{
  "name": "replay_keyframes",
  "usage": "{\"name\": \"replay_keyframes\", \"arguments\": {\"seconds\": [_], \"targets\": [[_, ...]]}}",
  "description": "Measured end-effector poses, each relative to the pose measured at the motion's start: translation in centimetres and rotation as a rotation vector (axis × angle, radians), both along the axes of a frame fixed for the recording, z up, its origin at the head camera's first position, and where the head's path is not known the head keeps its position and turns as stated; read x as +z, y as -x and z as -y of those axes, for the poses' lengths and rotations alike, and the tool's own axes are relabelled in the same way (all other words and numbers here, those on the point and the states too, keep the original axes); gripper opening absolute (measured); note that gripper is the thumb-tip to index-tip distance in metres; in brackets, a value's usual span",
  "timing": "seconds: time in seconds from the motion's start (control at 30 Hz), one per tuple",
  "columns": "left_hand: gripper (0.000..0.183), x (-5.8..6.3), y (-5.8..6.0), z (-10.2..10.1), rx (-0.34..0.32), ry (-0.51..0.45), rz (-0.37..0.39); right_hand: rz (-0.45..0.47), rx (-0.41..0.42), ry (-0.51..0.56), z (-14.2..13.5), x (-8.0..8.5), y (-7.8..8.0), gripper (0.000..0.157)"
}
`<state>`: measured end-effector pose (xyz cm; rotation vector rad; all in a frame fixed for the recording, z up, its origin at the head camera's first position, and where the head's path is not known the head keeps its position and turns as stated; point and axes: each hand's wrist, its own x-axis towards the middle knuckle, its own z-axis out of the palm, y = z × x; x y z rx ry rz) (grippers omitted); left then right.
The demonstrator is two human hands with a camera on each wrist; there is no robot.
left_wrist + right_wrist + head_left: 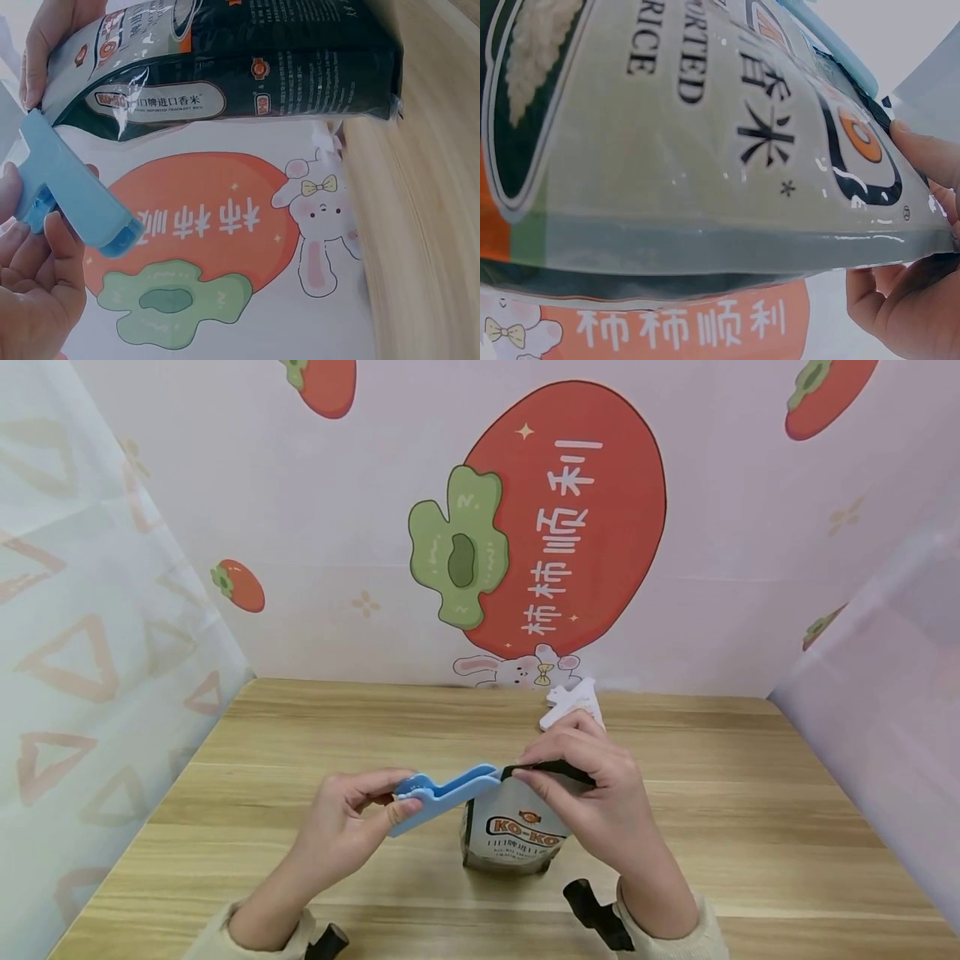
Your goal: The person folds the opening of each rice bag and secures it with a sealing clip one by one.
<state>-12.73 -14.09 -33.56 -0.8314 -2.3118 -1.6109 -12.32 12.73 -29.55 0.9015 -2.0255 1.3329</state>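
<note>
A bag of rice (517, 853) with KO-KO printing stands upright on the table, its dark top edge folded over. My right hand (588, 777) pinches that top edge between thumb and fingers. In my left hand (348, 822) is a light blue bag clip (442, 797), gripped at its near end by thumb and fingers. The clip's two arms stand slightly apart, and their far end meets the left corner of the bag's top. The left wrist view shows the clip (82, 187) beside the bag's dark green side (300, 82).
A white cut-out shape (573, 703) lies at the back of the wooden table (315, 727), just beyond my right hand. Behind the table hangs a backdrop (322, 568) with persimmon drawings. Black wrist mounts (596, 914) sit at both sleeves.
</note>
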Motion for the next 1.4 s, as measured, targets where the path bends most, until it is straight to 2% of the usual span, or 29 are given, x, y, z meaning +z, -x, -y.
{"name": "replay_keyframes", "arguments": {"seconds": [0.27, 0.5, 0.63, 0.7, 0.77, 0.83, 0.93, 1.23, 1.4], "targets": [[0.017, -0.6, 0.3, -0.2, -0.060, -0.062, -0.002, 0.002, -0.002, 0.000, 0.1, 0.0, -0.1, 0.030], [0.019, -1.1, 0.7, 0.1, -0.097, -0.068, -0.008, 0.009, 0.012, -0.011, -0.2, 0.2, -0.1, 0.030], [0.021, -1.4, 0.9, 0.2, -0.113, -0.072, -0.028, 0.091, 0.012, -0.069, -1.3, 0.4, -0.2, 0.038], [0.020, -1.5, 0.9, 0.2, -0.128, -0.077, -0.029, 0.167, 0.029, -0.111, -2.3, 0.5, -0.3, 0.043], [0.020, -1.5, 0.9, 0.3, -0.146, -0.083, -0.036, 0.217, 0.070, -0.147, -3.2, 0.3, -0.2, 0.043], [0.020, -1.6, 1.0, 0.3, -0.157, -0.086, -0.047, 0.231, 0.132, -0.142, -3.7, 0.0, 0.0, 0.038], [0.022, -1.6, 1.1, 0.3, -0.165, -0.089, -0.076, 0.200, 0.184, -0.110, -3.8, -0.5, 0.3, 0.031], [0.025, -1.6, 1.6, 0.0, -0.199, -0.109, -0.128, 0.112, 0.142, -0.058, -3.4, -1.1, 0.8, 0.032], [0.025, -1.4, 1.8, -0.3, -0.205, -0.102, -0.134, 0.117, 0.136, -0.049, -3.5, -1.3, 0.8, 0.033]]}}
